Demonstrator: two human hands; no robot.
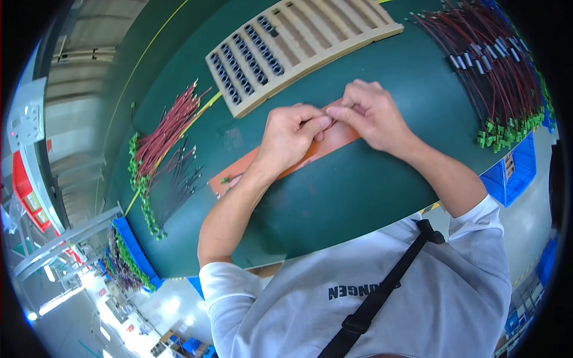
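My left hand (291, 134) and my right hand (375, 116) meet over an orange strip (325, 152) lying on the green table. The fingers of both are closed in a pinch, thumbs toward each other, on a thin red wire (332, 123). Most of that wire is hidden by the fingers, so its end cannot be made out. By my left forearm, a small green connector (225, 179) lies at the strip's left end.
Beyond my hands stands a slotted wooden rack (292, 51) with rows of dark round parts at its left. Red wires with green connectors (170, 131) are heaped at left; a larger wire bundle (495, 65) lies at right. Blue bins (514, 173) sit beside the table (358, 191).
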